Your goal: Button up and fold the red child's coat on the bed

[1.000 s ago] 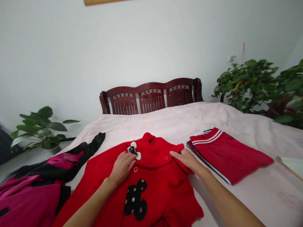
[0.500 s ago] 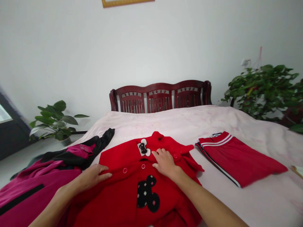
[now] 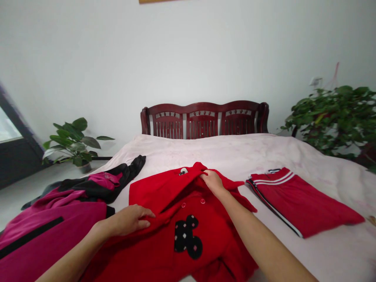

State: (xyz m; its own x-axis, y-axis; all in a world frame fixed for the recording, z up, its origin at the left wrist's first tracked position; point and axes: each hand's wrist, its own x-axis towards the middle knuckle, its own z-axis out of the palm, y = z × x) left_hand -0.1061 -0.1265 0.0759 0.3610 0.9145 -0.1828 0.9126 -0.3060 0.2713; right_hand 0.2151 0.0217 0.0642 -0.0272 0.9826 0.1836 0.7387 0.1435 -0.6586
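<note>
A red coat with round buttons and a black polka-dot, mouse-head-shaped patch lies in front of me on the bed. My right hand is closed on the edge of its front panel near the collar and lifts it. The raised panel partly covers a white-and-black decoration near the collar. Over the coat's left side, my left hand rests on the cloth, thumb and fingers apart.
A magenta-and-black garment lies crumpled at left. Folded red trousers with white stripes lie at right on the pale bedsheet. Behind stand a dark wooden headboard and potted plants on both sides.
My right hand has gone from lying spread on the coat to holding the panel edge and raising it, partly covering the upper decoration. My left hand has shifted slightly right and lower.
</note>
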